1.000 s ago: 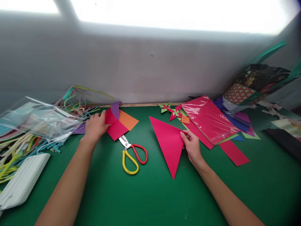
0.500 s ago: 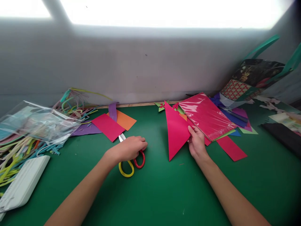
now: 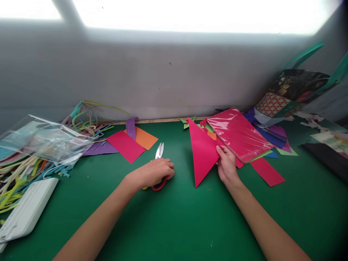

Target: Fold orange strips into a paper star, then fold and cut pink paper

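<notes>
My left hand [image 3: 155,171] is closed over the handles of a pair of scissors [image 3: 160,150]. Their metal blades point away from me, and part of the red and yellow loops shows below the hand. A red sheet of paper folded into a triangle [image 3: 201,152] is pinched in my right hand [image 3: 227,165], thumb on top. It is held tilted, one corner pointing down towards me. Left of the blades lies a red paper rectangle [image 3: 126,146], overlapping an orange piece [image 3: 145,138] and a purple strip [image 3: 131,128].
A plastic-wrapped pack of red paper [image 3: 240,134] lies behind my right hand, near a red paper strip [image 3: 268,172]. Green-and-red folded paper [image 3: 187,124] sits by the wall. Paper strips [image 3: 24,177], clear plastic [image 3: 51,139] and a white device [image 3: 28,208] fill the left; a bag [image 3: 288,94] stands back right.
The scissors have turned clockwise under my left hand, their blades swinging from the red rectangle to point straight away. My left hand shifted slightly right. My right hand and the triangle barely moved.
</notes>
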`<state>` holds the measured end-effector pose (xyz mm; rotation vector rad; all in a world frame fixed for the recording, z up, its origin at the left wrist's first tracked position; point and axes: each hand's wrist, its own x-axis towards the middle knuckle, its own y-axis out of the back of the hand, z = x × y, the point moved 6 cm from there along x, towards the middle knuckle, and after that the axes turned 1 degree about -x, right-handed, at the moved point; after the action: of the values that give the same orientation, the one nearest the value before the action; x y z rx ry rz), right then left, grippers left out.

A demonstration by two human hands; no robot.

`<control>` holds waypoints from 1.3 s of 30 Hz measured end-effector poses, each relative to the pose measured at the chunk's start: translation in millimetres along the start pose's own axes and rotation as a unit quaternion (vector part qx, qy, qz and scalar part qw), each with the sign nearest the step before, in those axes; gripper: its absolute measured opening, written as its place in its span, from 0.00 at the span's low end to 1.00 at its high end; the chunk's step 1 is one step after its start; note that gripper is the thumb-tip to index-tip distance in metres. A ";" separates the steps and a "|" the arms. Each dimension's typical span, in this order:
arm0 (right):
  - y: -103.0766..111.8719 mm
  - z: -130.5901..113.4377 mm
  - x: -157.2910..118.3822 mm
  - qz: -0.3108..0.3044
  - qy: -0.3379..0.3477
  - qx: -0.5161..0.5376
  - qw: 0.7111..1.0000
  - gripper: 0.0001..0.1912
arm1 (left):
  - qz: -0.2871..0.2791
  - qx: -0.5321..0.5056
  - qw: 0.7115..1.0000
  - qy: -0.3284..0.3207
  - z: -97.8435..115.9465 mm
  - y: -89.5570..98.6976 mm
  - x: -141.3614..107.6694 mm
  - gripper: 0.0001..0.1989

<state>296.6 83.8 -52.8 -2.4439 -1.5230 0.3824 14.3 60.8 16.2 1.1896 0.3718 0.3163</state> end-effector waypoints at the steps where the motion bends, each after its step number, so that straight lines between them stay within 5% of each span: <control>1: -1.1 0.2 -0.9 -0.004 0.000 -0.003 1.000 0.18 | -0.007 -0.009 1.000 0.020 -9.7 2.4 -6.5 0.17; 7: -12.3 3.3 -11.4 -0.031 -0.016 -0.016 0.999 0.16 | -0.024 -0.056 0.973 0.224 -53.3 12.9 -39.4 0.18; 11: -29.6 9.8 -26.0 -0.081 -0.046 -0.024 0.995 0.18 | 0.178 -0.021 0.930 0.321 -59.5 29.1 -28.4 0.18; 13: -40.8 11.6 -34.5 -0.122 -0.050 -0.046 0.990 0.20 | 0.254 -0.167 0.900 0.312 -58.8 21.3 -14.6 0.21; 16: -55.1 10.0 -44.5 -0.182 -0.023 -0.094 0.979 0.21 | 0.292 -0.348 0.848 0.273 -57.5 -1.3 5.1 0.27; 19: -61.0 9.7 -47.5 -0.221 0.006 -0.132 0.966 0.16 | 0.321 -0.377 0.823 0.278 -61.6 -19.0 10.6 0.24; 22: -54.4 10.9 -41.6 -0.195 0.022 -0.156 0.968 0.14 | 0.333 -0.409 0.805 0.271 -64.8 -30.4 11.7 0.16; 26: -47.6 12.6 -34.2 -0.193 -0.020 -0.142 0.971 0.18 | 0.342 -0.442 0.791 0.249 -60.7 -36.4 14.4 0.17; 30: -48.7 10.8 -32.7 -0.252 -0.071 -0.110 0.959 0.27 | 0.386 -0.403 0.786 0.266 -57.9 -36.0 13.1 0.15; 34: -44.7 7.6 -28.6 -0.235 -0.044 -0.136 0.961 0.29 | 0.430 -0.324 0.798 0.270 -50.2 -27.5 9.0 0.19; 39: -45.0 1.3 -30.0 -0.192 0.034 -0.184 0.963 0.28 | 0.406 -0.136 0.883 0.193 -16.7 -13.7 12.1 0.25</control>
<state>245.6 76.2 -36.2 -2.2923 -2.1389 -0.0674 18.4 75.3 -3.5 0.9454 0.1392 1.3103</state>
